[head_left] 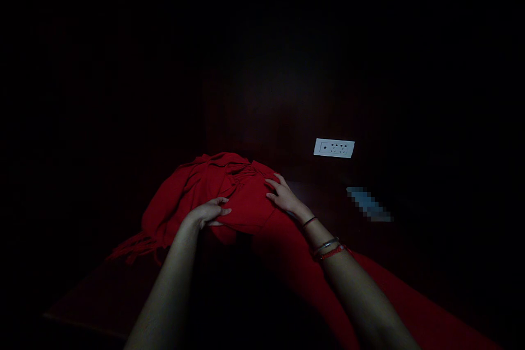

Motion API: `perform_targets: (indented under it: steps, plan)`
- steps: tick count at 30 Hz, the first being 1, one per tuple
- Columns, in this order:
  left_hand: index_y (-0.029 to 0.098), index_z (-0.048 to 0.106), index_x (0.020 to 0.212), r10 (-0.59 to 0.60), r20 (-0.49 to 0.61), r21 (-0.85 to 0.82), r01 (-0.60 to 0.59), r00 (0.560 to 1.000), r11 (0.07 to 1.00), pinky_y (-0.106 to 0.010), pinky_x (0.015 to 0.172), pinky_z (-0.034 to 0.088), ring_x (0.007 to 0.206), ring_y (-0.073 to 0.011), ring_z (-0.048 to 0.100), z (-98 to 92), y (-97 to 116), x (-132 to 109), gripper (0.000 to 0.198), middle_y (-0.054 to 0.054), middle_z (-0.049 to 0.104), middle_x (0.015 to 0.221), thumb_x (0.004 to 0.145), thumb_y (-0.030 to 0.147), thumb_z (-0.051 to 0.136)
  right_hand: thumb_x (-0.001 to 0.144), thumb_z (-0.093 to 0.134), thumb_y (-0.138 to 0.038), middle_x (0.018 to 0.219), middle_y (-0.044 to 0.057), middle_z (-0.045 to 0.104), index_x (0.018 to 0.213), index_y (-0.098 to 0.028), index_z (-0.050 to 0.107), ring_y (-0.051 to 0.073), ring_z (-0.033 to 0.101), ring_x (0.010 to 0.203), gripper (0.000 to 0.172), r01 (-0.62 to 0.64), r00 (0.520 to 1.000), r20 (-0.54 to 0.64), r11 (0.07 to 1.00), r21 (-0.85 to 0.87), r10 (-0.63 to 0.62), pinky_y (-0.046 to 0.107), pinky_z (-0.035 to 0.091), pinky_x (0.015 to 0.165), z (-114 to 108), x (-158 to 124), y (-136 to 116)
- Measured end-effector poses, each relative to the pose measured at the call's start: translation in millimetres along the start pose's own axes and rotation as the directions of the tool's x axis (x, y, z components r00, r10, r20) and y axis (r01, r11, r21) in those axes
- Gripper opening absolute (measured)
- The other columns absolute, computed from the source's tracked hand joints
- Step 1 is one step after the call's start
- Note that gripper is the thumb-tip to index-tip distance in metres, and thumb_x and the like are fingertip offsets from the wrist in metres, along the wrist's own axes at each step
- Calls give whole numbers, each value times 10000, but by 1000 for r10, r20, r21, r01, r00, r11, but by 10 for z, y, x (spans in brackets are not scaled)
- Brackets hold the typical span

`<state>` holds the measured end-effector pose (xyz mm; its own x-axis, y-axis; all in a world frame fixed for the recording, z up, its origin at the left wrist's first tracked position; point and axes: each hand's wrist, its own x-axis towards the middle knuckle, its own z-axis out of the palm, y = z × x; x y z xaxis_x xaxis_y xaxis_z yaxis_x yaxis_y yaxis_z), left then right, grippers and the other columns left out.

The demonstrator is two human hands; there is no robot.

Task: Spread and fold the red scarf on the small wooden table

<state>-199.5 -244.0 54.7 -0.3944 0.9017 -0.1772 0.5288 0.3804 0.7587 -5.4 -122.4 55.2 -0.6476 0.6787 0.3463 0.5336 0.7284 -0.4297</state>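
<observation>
A large red scarf [250,205] with a tasselled fringe lies bunched up on a dark surface, and a long length of it trails toward the lower right. My left hand [208,212] pinches its near edge, thumb on top and fingers partly hidden beneath the cloth. At the right side of the bunched part, my right hand [283,194] grips the fabric, thumb and fingertips pressing on top. Between the two hands a smoother, folded section of the scarf is stretched. Bracelets circle my right wrist.
A white socket panel [334,148] is set in the dark wall behind. To the right of the scarf lies a pixelated, bluish flat object [369,205]. The dark table's front edge [84,326] shows at lower left. Deep shadow hides most of the surroundings.
</observation>
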Motion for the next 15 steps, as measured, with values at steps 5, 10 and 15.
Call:
perform_targets:
  steps: [5,10,15]
  plan:
    - [196,421,1089,-114,18,12,114,993,993,-138,527,454,722,-83,575,41,-7,44,337,-34,575,1002,757,141,402,772,406,-474,1307,139,309,1256,-142,347,255,231,1212,589,216,892,418,974,-63,-171,403,216,977,42,-348,-396]
    - [185,460,1035,-116,-41,138,121,992,983,-161,468,407,613,-107,570,104,-49,112,310,-29,614,791,730,134,435,751,374,-561,1314,111,310,1260,-226,337,306,228,1204,611,243,901,405,955,-172,-157,501,169,958,218,-723,-537]
    - [166,517,944,-105,-104,247,128,989,961,-192,515,411,669,-141,588,68,-94,179,246,-59,621,820,698,180,512,783,339,-531,1333,99,278,1264,-226,331,288,198,1219,570,273,896,406,944,-188,-179,463,180,972,92,-876,-531]
